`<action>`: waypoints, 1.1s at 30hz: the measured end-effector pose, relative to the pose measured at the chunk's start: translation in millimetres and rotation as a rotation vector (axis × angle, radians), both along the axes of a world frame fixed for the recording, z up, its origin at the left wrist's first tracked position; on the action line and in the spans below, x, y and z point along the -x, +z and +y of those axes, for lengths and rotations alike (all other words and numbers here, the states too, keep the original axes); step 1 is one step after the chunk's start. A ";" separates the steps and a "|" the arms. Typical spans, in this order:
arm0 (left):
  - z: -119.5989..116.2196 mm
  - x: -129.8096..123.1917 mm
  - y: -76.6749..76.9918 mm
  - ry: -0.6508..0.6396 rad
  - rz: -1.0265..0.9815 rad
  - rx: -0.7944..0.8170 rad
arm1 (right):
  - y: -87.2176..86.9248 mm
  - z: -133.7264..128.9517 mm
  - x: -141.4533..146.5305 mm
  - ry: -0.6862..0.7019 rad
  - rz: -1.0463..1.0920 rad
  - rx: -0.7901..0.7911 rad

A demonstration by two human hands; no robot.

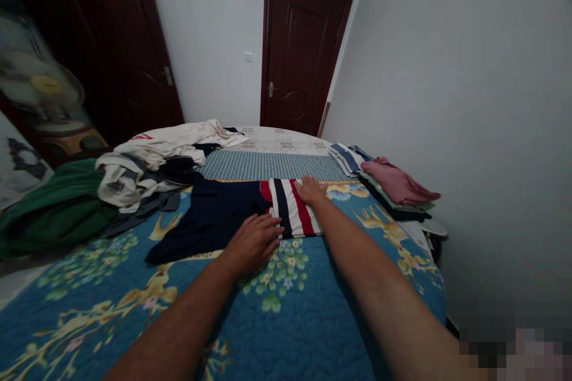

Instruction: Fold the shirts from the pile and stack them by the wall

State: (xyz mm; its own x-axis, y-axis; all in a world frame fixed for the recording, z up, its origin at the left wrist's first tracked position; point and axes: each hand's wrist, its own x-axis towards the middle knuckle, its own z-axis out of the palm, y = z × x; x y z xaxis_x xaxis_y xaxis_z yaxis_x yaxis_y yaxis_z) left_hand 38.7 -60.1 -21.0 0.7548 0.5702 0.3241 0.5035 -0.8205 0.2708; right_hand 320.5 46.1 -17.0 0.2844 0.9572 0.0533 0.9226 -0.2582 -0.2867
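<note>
A shirt (223, 205) lies across the bed, navy on the left, with its striped part (290, 208) in red, white and navy folded on the right. My left hand (255, 241) rests at the shirt's near edge, where navy meets stripes, its fingers stretched out over the cloth. Against the far right corner of the stripes lies my right hand (311, 191), fingers apart and touching the fabric. Neither hand appears to grip the cloth.
Loose clothes, among them a white garment (179, 140) and a green one (53, 208), are heaped at the left. Folded clothes with a pink top piece (397, 181) sit by the right wall. A blue flowered quilt (295, 321) covers the bed.
</note>
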 end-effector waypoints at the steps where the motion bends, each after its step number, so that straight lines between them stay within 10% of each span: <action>1: -0.1 0.0 0.4 -0.001 0.003 0.006 | -0.1 0.7 -0.4 -0.003 -0.001 -0.020; 9: -1.6 0.4 4.0 -0.003 0.011 0.030 | 1.2 -22.0 -6.0 0.016 0.004 -0.281; 33: -0.4 1.6 -1.4 -0.011 -0.038 0.001 | -8.5 -152.2 14.8 0.177 -0.169 -0.027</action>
State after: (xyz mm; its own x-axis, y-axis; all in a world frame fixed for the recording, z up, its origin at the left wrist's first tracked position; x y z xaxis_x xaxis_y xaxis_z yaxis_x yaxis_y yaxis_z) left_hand 37.1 -60.5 -22.5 0.7484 0.5621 0.3521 0.4836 -0.8257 0.2904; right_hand 305.7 -106.1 -25.5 0.0971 0.9889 0.1125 0.9882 -0.0823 -0.1294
